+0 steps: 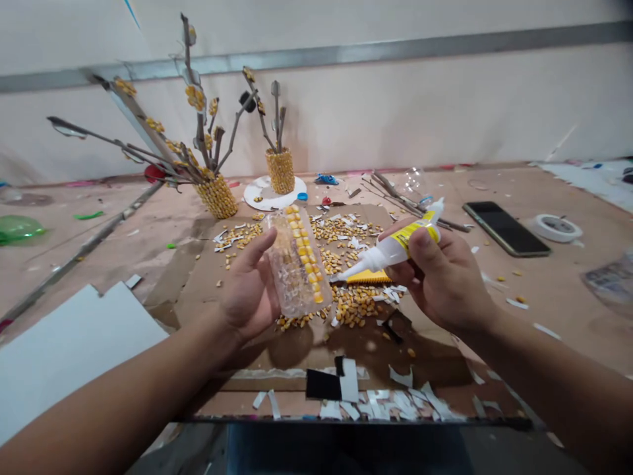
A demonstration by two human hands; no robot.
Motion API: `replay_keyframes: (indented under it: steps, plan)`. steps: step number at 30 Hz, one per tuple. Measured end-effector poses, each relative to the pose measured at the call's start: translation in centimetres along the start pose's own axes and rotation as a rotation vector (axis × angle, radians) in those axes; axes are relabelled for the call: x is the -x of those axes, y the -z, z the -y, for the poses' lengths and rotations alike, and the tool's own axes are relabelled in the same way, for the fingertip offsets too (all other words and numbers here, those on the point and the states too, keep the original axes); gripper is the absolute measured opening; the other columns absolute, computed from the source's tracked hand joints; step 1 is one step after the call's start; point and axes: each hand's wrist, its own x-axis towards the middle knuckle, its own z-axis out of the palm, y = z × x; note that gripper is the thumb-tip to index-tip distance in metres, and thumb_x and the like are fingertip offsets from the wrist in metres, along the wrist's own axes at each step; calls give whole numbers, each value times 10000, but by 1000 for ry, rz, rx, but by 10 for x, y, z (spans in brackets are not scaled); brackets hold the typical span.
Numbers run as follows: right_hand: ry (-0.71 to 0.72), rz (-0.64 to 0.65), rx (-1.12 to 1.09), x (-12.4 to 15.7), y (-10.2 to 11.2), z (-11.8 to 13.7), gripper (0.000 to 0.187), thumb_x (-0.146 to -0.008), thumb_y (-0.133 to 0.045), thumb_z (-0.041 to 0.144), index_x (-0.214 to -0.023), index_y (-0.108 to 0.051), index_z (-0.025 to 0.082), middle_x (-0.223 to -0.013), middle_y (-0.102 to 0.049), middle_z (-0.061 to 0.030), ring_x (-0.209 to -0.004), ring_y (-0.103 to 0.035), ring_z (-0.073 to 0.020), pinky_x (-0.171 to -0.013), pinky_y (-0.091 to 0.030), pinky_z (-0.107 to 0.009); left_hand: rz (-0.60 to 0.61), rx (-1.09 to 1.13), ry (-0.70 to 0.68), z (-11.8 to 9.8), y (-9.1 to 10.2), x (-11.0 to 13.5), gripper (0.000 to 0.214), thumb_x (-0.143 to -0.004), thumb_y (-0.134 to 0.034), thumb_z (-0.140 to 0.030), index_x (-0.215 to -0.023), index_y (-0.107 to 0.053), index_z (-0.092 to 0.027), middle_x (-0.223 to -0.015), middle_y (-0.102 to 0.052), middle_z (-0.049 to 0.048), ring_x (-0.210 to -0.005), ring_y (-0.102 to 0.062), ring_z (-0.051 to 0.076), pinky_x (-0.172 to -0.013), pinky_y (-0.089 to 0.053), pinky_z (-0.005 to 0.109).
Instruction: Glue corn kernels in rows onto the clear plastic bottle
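Observation:
My left hand point(253, 282) grips a clear plastic piece point(291, 277) by its left side, tilted up above the cardboard. Yellow corn kernels point(307, 254) line its right part in rows; the rest looks bare and bumpy. In my right hand point(440, 270) is a white glue bottle point(395, 244) with a yellow label. Its long nozzle points left and down, close to the right edge of the plastic piece. Loose corn kernels point(353, 307) and white scraps lie on the cardboard below, beside a yellow ridged strip point(368, 276).
Two kernel-covered pots point(216, 196) with branches stand at the back, one on a white disc point(252, 198). Twigs point(395, 192), a phone point(507, 227) and a tape roll point(557, 228) lie right. White sheets point(74, 349) lie left; paper scraps point(386, 404) line the front edge.

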Motion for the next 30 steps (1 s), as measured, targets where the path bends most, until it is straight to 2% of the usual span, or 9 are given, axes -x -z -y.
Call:
replay_keyframes:
  steps: [2, 5, 9, 11, 16, 20, 22, 26, 30]
  plan:
    - [36, -15, 53, 4, -2, 2, 417, -870, -833, 647, -870, -739, 240, -546, -500, 45, -453, -368, -100, -408, -226, -272, -11, 21, 39, 2, -5, 1, 577, -857, -780, -610, -1223, -738, -166, -1252, -799, 184, -1385, -635, 490, -1155, -505, 674]
    - [111, -56, 150, 12, -2, 6, 393, -867, -843, 635, -901, -751, 255, -598, -549, 23, -467, -432, -117, -398, -261, -288, -3, 7, 3, 5, -10, 2, 586, -843, -827, -601, -1253, -733, -193, -1358, -773, 168, -1473, -569, 466, -1228, -447, 658]
    - [300, -107, 301, 20, 1, 8, 308, -953, -783, 562, -967, -763, 255, -699, -592, -3, -516, -464, -130, -435, -314, -312, -15, -2, -34, 9, -9, 2, 619, -792, -887, -621, -1218, -747, -194, -1314, -797, 151, -1439, -605, 452, -1234, -450, 638]
    - [343, -92, 350, 22, 2, 8, 257, -984, -758, 518, -988, -758, 262, -701, -585, 5, -512, -461, -128, -453, -328, -315, -2, -9, -53, 10, -8, 1, 609, -774, -912, -592, -1182, -754, -168, -1267, -810, 153, -1385, -646, 450, -1208, -481, 620]
    - [338, -61, 403, 24, 4, 8, 223, -994, -743, 501, -1014, -743, 279, -730, -612, 1, -509, -473, -137, -476, -361, -326, 16, -40, -52, 12, -7, 0, 618, -723, -941, -599, -1146, -783, -176, -1147, -827, 128, -1246, -725, 437, -1060, -598, 557]
    - [346, -25, 380, 24, 4, 10, 406, -927, -753, 668, -1018, -741, 272, -716, -633, -13, -508, -473, -147, -447, -329, -320, 29, -39, -63, 15, -7, 1, 556, -745, -931, -606, -1096, -808, -193, -1019, -831, 93, -1093, -774, 390, -957, -637, 489]
    - [333, -42, 395, 23, 2, 12, 432, -897, -767, 702, -961, -734, 276, -669, -610, -2, -496, -455, -141, -436, -307, -315, 46, -15, -61, 17, -7, 2, 530, -775, -919, -581, -1105, -801, -183, -1017, -833, 91, -1015, -787, 345, -944, -639, 469]
    - [276, -84, 450, 22, -4, 18, 329, -888, -845, 556, -841, -671, 282, -650, -593, 9, -508, -443, -135, -444, -300, -308, 57, 17, -72, 22, -5, 0, 526, -805, -905, -556, -1139, -789, -166, -1035, -838, 104, -1028, -783, 334, -958, -633, 454]
    - [194, -64, 407, 21, 0, 18, 303, -887, -861, 503, -864, -665, 272, -710, -619, -6, -556, -487, -146, -473, -336, -318, 19, 23, -71, 25, -1, -2, 550, -806, -900, -568, -1164, -780, -167, -1146, -830, 122, -1087, -775, 345, -984, -632, 461]
